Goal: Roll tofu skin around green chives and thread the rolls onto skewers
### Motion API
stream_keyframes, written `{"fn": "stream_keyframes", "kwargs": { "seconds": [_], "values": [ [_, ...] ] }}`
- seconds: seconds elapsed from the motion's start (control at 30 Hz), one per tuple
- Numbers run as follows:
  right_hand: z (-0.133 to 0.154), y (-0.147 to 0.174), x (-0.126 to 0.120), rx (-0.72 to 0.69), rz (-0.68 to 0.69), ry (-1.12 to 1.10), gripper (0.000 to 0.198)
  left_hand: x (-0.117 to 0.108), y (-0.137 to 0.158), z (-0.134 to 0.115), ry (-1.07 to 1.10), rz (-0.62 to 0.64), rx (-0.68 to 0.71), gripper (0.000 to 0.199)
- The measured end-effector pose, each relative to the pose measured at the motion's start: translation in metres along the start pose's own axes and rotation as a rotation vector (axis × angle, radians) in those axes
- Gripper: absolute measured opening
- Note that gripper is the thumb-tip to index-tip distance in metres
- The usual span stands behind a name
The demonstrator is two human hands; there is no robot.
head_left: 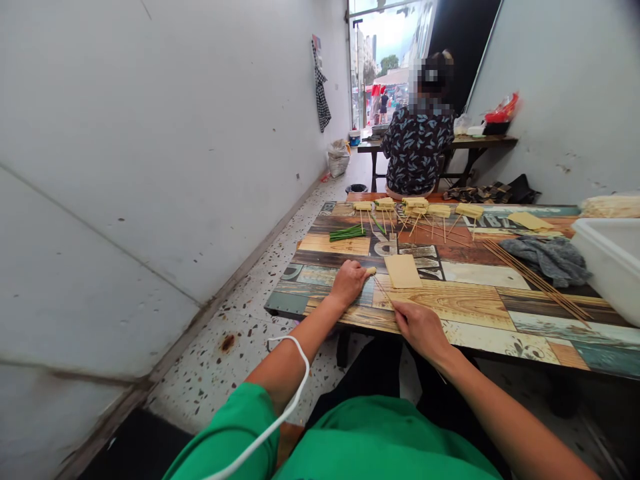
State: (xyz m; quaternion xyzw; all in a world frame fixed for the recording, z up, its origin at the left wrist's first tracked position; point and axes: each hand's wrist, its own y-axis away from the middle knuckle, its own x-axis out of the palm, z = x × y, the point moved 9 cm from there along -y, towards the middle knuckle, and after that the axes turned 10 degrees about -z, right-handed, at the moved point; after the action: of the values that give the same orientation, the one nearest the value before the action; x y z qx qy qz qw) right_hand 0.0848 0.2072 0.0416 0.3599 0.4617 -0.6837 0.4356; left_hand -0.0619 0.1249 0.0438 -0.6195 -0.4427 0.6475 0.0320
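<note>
Near the table's front edge, my left hand (349, 283) is closed around a small pale yellow roll (371, 271), of which only the end shows. My right hand (420, 325) pinches a thin wooden skewer (384, 291); its tip is at the roll, but I cannot tell whether it has gone in. Just beyond lies a flat pale yellow sheet (403, 271), probably tofu skin. Green stalks (347, 233) lie in a bundle further back. Along the far side rest several skewered rolls (414, 204), some with green ends.
On the right are loose skewers (537, 280), a grey cloth (547, 260), another yellow sheet (530, 221) and a white tub (607, 260). A person (419, 143) sits beyond with their back to me, at another table (467, 143). A wall (200, 133) runs along the left.
</note>
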Motion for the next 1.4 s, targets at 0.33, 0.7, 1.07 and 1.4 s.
{"fn": "stream_keyframes", "kwargs": {
  "seconds": [0.33, 0.7, 1.07, 1.4],
  "values": [
    [0.0, -0.001, 0.002, 0.001, 0.014, 0.014, 0.029, 0.0, -0.001, -0.001, -0.016, 0.009, 0.003, 0.041],
    [0.001, -0.011, 0.008, -0.01, 0.081, 0.098, 0.033, 0.006, -0.002, 0.0, 0.0, 0.043, 0.019, 0.036],
    [0.01, -0.041, 0.021, -0.069, 0.139, 0.187, 0.032, 0.01, -0.002, 0.0, -0.004, 0.052, 0.064, 0.039],
    [0.027, -0.075, 0.033, -0.087, 0.155, 0.262, 0.034, 0.008, -0.001, 0.0, 0.027, 0.04, 0.097, 0.04]
  ]
}}
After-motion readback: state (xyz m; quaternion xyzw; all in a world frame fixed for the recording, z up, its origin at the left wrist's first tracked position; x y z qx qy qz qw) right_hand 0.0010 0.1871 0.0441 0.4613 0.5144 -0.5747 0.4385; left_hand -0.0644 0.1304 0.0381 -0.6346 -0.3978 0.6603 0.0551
